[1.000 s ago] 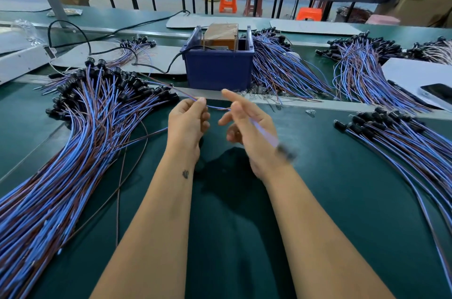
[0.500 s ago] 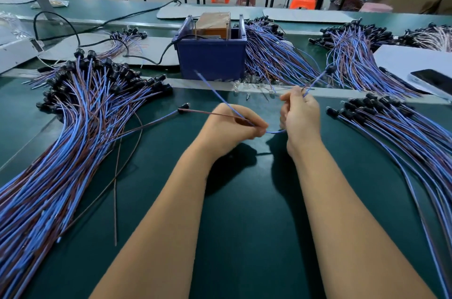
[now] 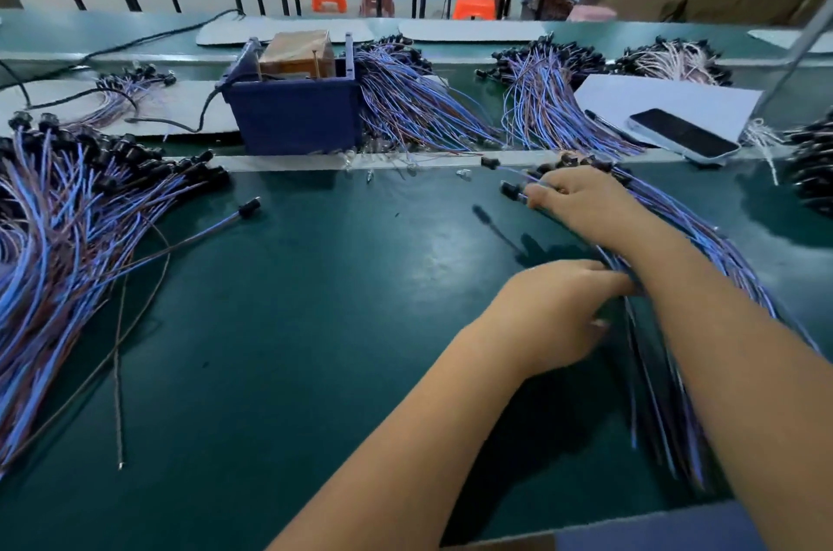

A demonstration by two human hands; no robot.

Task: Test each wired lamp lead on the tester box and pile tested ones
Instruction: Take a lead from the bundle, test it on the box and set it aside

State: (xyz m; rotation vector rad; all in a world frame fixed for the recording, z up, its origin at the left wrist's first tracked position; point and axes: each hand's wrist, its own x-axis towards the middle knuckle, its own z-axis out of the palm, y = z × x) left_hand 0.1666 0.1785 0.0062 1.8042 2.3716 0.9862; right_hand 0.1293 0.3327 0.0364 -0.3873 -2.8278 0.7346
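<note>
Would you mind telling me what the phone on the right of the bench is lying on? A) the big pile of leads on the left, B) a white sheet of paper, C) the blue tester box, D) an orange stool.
B: the phone lies flat, screen dark, on the white sheet of paper at the right of the bench, well clear of the blue tester box.
</note>
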